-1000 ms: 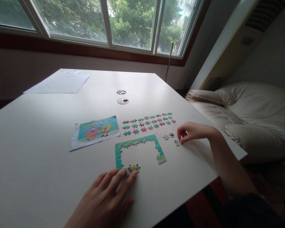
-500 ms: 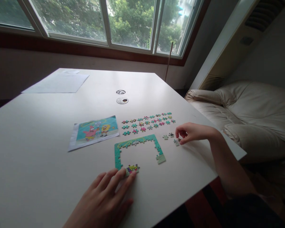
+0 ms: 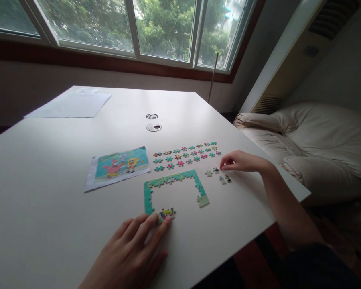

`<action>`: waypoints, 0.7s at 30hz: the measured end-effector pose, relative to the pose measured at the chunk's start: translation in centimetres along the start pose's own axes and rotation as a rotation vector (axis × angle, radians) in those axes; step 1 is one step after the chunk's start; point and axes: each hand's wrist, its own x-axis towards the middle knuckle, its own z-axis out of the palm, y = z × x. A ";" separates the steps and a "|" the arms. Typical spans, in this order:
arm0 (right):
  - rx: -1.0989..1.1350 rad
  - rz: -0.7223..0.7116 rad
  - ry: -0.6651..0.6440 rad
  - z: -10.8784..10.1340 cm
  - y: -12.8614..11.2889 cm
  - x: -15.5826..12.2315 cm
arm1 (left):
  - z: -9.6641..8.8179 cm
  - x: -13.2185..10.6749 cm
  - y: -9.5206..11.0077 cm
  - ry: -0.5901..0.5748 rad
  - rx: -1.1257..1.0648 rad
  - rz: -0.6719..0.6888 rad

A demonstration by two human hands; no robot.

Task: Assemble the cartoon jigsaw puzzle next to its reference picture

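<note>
My left hand point(image 3: 135, 245) lies flat, fingers stretched, its fingertips resting on the lower left of a partly joined jigsaw puzzle frame point(image 3: 148, 198). Beside those fingertips shows a colourful bottom-edge section point(image 3: 167, 213). To the right, my right hand point(image 3: 239, 160) is curled with thumb and forefinger together just over the table. Its tips are close to a loose edge piece point(image 3: 215, 170); whether they grip anything is hidden. Around it lie a pale green piece point(image 3: 208, 173) and two more pieces point(image 3: 222, 180). A pale green corner piece point(image 3: 202, 200) ends the frame's right side.
Several loose puzzle pieces point(image 3: 185, 155) lie in rows behind the frame. A printed cartoon picture point(image 3: 120, 165) lies to their left. Farther back are a paper sheet point(image 3: 69, 105) and two round table inserts point(image 3: 153, 127). A cream leather sofa point(image 3: 325, 132) stands right of the white table point(image 3: 63, 160).
My right hand has moved up and slightly left, off the rightmost loose piece, which now shows fully. My left hand has stayed in place on the puzzle.
</note>
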 end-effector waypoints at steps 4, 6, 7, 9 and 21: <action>0.010 -0.005 -0.004 -0.1 -0.3 -0.3 | -0.2 0.2 0.0 0.012 0.018 0.019; 0.021 -0.023 -0.045 0.0 -0.6 -0.5 | -0.2 0.2 -0.1 0.005 0.021 0.023; 0.026 -0.033 -0.075 0.0 -0.8 -0.5 | -0.2 0.2 -0.1 0.000 0.021 0.024; 0.037 -0.045 -0.131 0.3 -1.3 -0.5 | -0.3 0.2 -0.1 -0.009 0.021 0.023; 0.077 -0.200 -0.142 1.2 -3.6 -0.4 | -0.2 0.0 0.2 -0.018 0.005 -0.008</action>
